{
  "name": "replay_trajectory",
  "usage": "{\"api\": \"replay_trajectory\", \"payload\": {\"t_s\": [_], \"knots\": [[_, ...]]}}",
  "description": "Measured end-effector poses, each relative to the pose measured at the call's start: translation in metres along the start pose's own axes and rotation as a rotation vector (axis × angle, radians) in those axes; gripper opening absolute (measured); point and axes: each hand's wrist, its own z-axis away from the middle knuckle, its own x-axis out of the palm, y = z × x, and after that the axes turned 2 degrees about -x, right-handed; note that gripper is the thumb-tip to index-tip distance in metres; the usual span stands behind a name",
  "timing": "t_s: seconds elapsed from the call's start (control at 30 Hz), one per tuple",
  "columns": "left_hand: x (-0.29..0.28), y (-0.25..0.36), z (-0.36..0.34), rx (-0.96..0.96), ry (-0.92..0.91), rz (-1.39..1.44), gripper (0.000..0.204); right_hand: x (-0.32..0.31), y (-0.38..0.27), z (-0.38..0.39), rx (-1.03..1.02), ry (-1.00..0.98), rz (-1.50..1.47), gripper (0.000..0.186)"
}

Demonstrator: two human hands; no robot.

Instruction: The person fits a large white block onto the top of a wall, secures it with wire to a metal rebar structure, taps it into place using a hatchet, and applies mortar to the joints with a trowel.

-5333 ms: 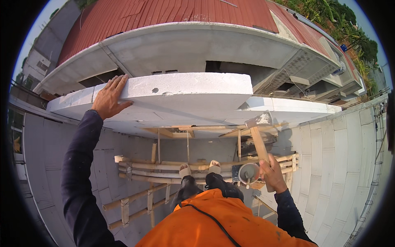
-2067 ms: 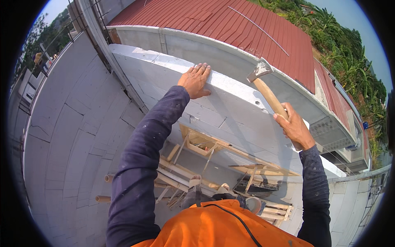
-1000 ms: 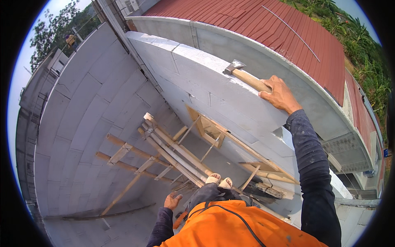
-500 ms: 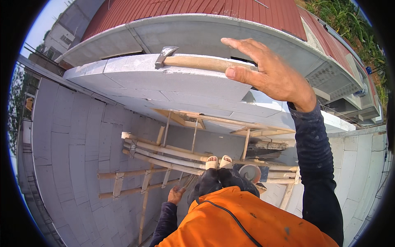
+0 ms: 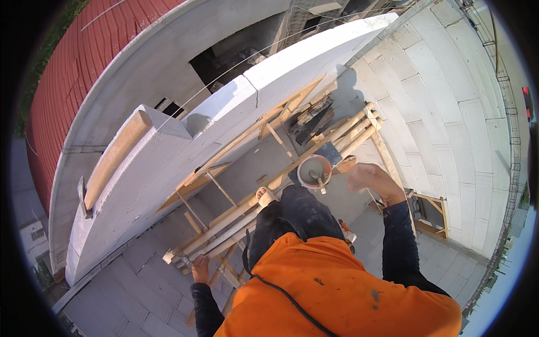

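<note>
Bucket of grey mix, toward 3 o'clock from mid-view, on the pole platform; trowel leaning in it, handle toward 5 o'clock.

Right hand: just beyond the bucket at 3 o'clock, motion-blurred. No tool seen in it; how far the fingers are closed cannot be told. Contact with the bucket not evident.

Left hand: 7 o'clock, by the pole ends. Cannot tell whether it grips a pole or merely lies near.

Hatchet: unheld, flat along the top of the block wall at 9 o'clock, head toward 8, handle end toward 10.

Progress, judged from how things lie: courses stand across the view from 8 round to 1 o'clock. Raised section done on the 8-to-10 side, ending in a step at 10 o'clock. Remaining: from that step to 1 o'clock the top sits lower, with no matching upper block. Trowel not yet in hand; no fresh mix discernible on the lower top.
</note>
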Motion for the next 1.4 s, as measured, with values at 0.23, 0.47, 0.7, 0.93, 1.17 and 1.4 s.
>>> {"api": "replay_trajectory", "payload": {"t_s": [0.23, 0.47, 0.7, 0.93, 1.17, 1.4], "knots": [[0.009, 0.091, -0.088, -0.18, -0.049, 0.275, 0.034, -0.025, 0.048, -0.016, 0.071, 0.443, -0.119, 0.04], [0.106, 0.154, -0.133, -0.097, -0.135, 0.452, 0.053, -0.098, 0.063, 0.006, 0.175, 0.493, -0.047, 0.039], [0.181, 0.164, -0.156, -0.01, 0.024, 0.372, 0.06, -0.213, 0.023, -0.083, 0.132, 0.392, 0.194, 0.044], [0.281, 0.305, -0.057, -0.471, 0.298, 0.647, 0.065, -0.282, 0.014, -0.271, 0.05, -0.178, 0.642, 0.056], [0.419, 0.429, -0.062, -0.556, 0.3, 0.38, 0.067, -0.28, 0.05, -0.384, 0.018, -0.525, 0.835, 0.045], [0.641, 0.431, -0.157, -0.589, 0.124, 0.56, 0.074, -0.229, 0.13, -0.41, 0.111, -0.744, 1.019, 0.049]]}}
